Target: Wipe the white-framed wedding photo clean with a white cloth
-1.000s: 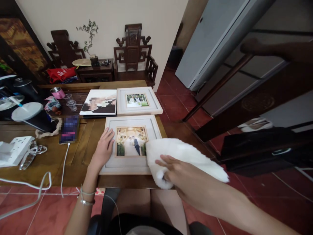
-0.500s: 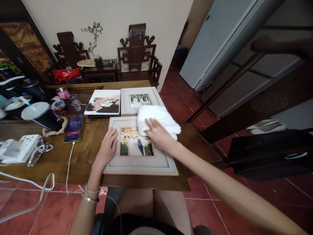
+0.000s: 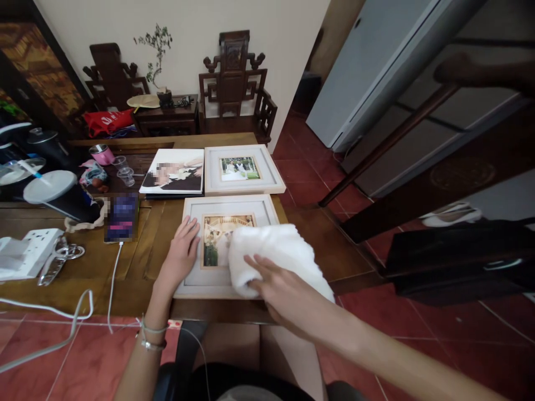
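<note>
A pale picture frame (image 3: 192, 203) holding a wedding photo lies flat near the table's front edge. My left hand (image 3: 184, 248) rests with fingers stretched out over its left border. On the frame's lower right lies a fluffy white cloth (image 3: 280, 245), covering part of the photo. My right hand (image 3: 271, 281) grips this cloth from above and presses it against the frame. Behind it lies a second picture frame (image 3: 213, 155) with a smaller photo. Left of that one, a photo album (image 3: 173, 172) with a picture on its cover touches or nearly touches it.
Left on the wooden table (image 3: 154, 256) are a phone (image 3: 121, 217) on a white cable, a power strip (image 3: 31, 253), a clear hair claw (image 3: 58, 259) and a lidded cup (image 3: 62, 195). Wooden chairs (image 3: 234, 83) stand behind; a dark chair arm (image 3: 388, 128) rises at right.
My right hand has drawn the white cloth down toward me, from the frame's upper right to its lower right. The rear frame is now uncovered. My left hand stays on the left border.
</note>
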Tool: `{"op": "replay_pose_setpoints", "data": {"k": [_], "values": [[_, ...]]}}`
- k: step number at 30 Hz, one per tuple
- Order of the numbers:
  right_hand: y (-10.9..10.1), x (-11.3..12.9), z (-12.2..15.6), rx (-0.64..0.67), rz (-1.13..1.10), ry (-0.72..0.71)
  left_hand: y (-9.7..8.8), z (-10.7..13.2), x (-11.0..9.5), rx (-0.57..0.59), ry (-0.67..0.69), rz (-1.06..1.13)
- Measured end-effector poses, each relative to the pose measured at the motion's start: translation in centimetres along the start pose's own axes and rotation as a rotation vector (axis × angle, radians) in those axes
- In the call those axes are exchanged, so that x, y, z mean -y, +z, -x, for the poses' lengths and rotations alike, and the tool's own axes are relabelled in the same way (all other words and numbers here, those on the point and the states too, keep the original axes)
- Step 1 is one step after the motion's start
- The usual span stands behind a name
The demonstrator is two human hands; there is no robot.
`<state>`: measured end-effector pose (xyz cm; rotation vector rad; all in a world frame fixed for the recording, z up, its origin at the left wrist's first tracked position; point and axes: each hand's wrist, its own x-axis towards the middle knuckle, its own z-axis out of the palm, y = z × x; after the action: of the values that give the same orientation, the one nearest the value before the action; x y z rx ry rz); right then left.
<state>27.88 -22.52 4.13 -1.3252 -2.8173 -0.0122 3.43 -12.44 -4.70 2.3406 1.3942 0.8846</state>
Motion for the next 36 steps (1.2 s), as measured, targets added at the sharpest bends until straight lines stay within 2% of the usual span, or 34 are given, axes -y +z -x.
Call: {"op": "replay_pose_setpoints", "data": {"k": [6, 9, 12, 15, 19, 22, 24, 26, 28, 32, 34, 36], "values": [[2.3, -4.9, -6.6, -0.049, 0.122, 0.201, 0.0, 0.0, 0.0, 0.012, -0.023, -0.023], [3.0, -6.3, -8.7, -0.040, 0.178, 0.253, -0.2, -0.1, 0.0, 0.018, -0.009, -0.029], [3.1, -5.8, -8.2, -0.007, 0.168, 0.184, -0.4, -0.1, -0.1, 0.019, 0.010, -0.025], [2.4, -3.9, -5.2, 0.077, 0.085, 0.096, -0.3, -0.1, 0.0, 0.001, 0.011, -0.022], [-0.3, -0.9, -0.7, 0.213, -0.088, -0.007, 0.0, -0.1, 0.1, -0.022, 0.015, 0.001], [-2.0, 0.7, 0.6, 0.271, -0.189, -0.086, 0.1, 0.0, 0.0, -0.025, -0.002, 0.027], [-2.0, 1.2, 0.3, 0.242, -0.189, -0.063, 0.1, 0.1, -0.2, -0.007, -0.027, 0.036], [-0.9, 0.9, -0.9, 0.158, -0.145, 0.008, 0.0, 0.1, -0.3, 0.011, -0.044, 0.033], [0.6, -0.3, -2.5, 0.068, -0.081, 0.075, 0.0, 0.1, -0.4, 0.019, -0.045, 0.025], [2.9, -4.1, -6.6, -0.056, 0.076, 0.209, -0.1, 0.0, -0.2, 0.024, -0.028, 0.021], [3.2, -5.5, -8.2, -0.073, 0.122, 0.232, -0.1, 0.0, 0.0, 0.021, -0.020, 0.021], [3.4, -5.9, -8.9, -0.055, 0.133, 0.204, -0.1, -0.1, 0.0, 0.014, -0.020, 0.018]]}}
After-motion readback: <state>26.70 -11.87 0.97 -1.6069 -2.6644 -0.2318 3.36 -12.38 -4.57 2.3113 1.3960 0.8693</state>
